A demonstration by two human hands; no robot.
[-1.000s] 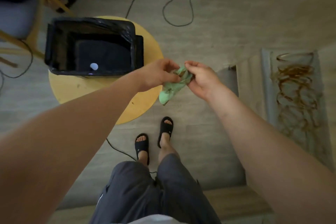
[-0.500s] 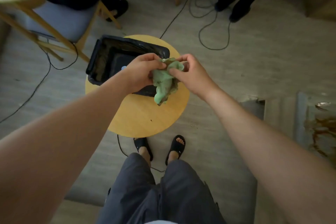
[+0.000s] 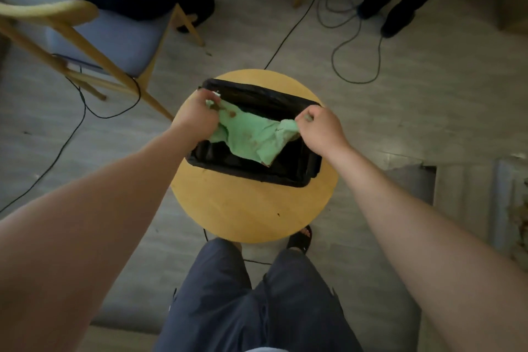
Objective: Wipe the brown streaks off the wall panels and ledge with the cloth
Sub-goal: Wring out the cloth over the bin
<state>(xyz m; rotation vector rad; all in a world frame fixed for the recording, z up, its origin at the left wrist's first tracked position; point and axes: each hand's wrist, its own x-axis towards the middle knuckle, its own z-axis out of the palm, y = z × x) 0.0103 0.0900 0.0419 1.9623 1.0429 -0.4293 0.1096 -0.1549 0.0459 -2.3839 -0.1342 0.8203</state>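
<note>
Pinched at opposite corners between left grip [image 3: 197, 115] and right grip [image 3: 323, 129], both curled tight: green cloth [image 3: 251, 134], brown-spotted. Held stretched above black-lined bin [image 3: 251, 175] on round wooden table [image 3: 245, 208], probably to shed grime and find clean face. Well apart at far right edge: streaked wall panel [image 3: 513, 208].

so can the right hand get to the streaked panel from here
Probably yes: the streaked panel lies off to its right with nothing standing between. But the right hand pinches one end of the cloth, stretched over the bin with the left hand.
</note>
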